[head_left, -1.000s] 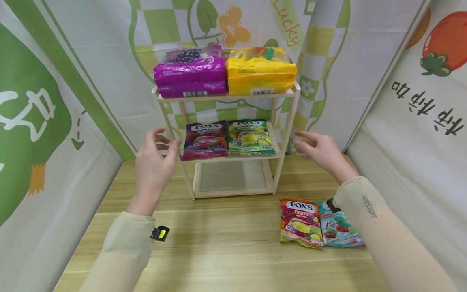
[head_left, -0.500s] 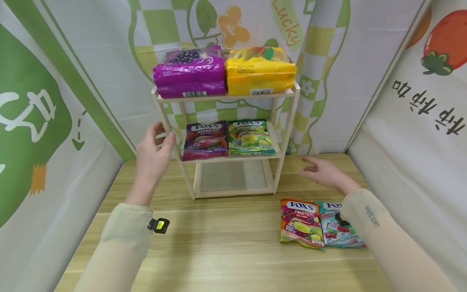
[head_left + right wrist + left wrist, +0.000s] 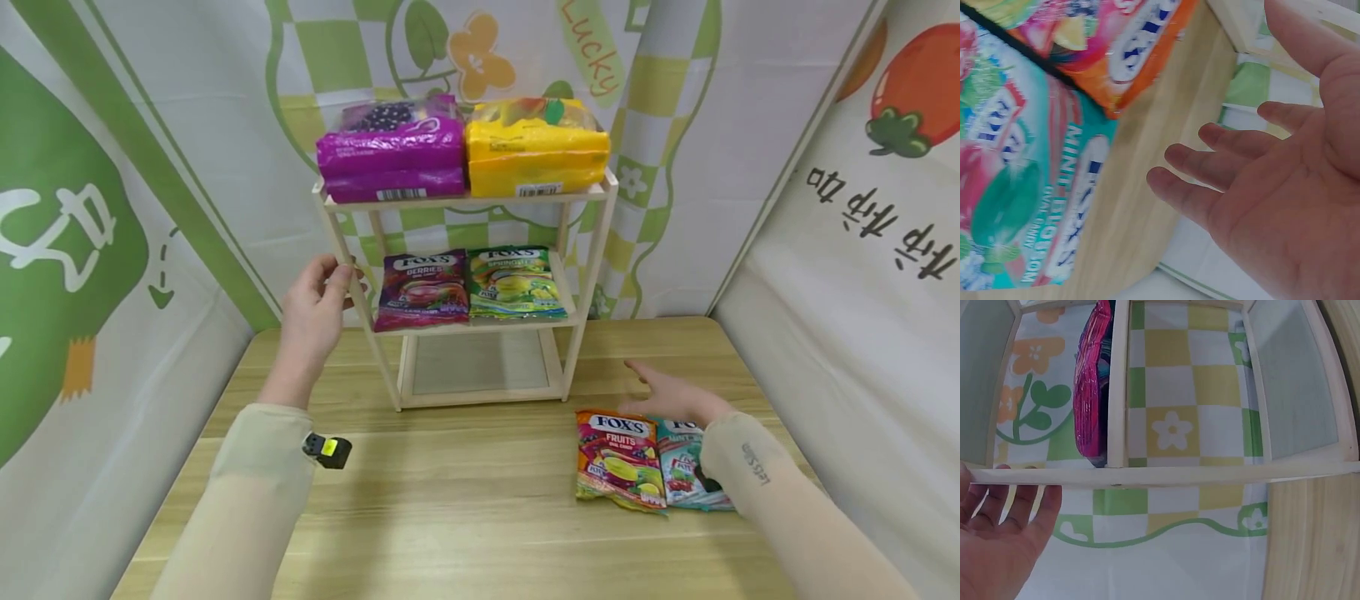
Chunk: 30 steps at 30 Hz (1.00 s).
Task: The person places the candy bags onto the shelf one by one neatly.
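Note:
A small wooden shelf rack [image 3: 480, 327] stands at the back of the table in the head view. My left hand [image 3: 311, 317] holds its left front post [image 3: 1185, 476], thumb in front and fingers reaching behind. On the middle shelf lie a purple Berries candy bag [image 3: 422, 287] and a green Spring Tea candy bag [image 3: 516, 282]. My right hand [image 3: 675, 396] hovers with spread fingers by the top edges of two bags on the table: an orange Fruits candy bag [image 3: 619, 460] and a teal Mint candy bag [image 3: 1016, 169]. In the right wrist view the palm holds nothing.
A purple pack [image 3: 393, 158] and a yellow pack [image 3: 537, 154] sit side by side on the top shelf. The rack's bottom panel [image 3: 480, 362] rests on the wooden table [image 3: 465, 492]. Printed cloth walls [image 3: 847, 333] enclose the back and sides.
My right hand has come down from beside the rack toward the bags on the table. My left hand has closed in on the left post and taken hold of it.

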Available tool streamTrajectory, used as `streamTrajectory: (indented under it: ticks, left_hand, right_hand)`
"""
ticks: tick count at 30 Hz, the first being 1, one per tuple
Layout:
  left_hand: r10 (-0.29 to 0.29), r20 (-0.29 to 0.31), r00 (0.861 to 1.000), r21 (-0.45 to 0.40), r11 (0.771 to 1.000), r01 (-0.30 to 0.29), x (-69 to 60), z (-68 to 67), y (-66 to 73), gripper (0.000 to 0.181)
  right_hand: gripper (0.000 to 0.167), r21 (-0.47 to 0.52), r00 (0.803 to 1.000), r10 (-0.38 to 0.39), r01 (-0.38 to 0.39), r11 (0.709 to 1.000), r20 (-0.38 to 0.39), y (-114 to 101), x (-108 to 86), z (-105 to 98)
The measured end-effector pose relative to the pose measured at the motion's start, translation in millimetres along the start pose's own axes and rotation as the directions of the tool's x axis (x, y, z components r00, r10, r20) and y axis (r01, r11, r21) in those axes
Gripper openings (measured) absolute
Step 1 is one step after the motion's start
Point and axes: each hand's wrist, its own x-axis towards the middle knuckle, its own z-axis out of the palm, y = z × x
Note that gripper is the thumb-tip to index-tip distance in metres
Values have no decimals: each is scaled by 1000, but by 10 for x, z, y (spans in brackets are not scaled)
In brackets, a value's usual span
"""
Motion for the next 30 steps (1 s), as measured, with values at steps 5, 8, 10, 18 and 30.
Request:
streamTrajectory:
  ticks: [5, 8, 10, 18, 30]
  left_hand:
    - [4, 23, 1000, -43, 999, -3, 29, -11, -42, 46]
    - [15, 40, 999, -54, 998, -12, 44, -13, -60, 45]
    - [19, 51, 999, -56, 998, -16, 51, -15, -68, 44]
    - [29, 85, 996, -64, 998, -24, 71, -20, -101, 44]
    - [34, 95, 995, -58, 998, -28, 58, -41, -96, 41]
  right_hand:
    - [105, 6, 999, 0, 0, 1000, 34, 69, 38, 116]
    - [106, -5, 998, -17, 17, 1000, 52, 93, 61, 183]
    - [108, -9, 998, -20, 20, 1000, 60, 102, 71, 226]
    - [116, -69, 995, 43, -36, 997, 91, 118, 81, 398]
    - [111, -310, 987, 161, -158, 938, -15, 86, 154, 520]
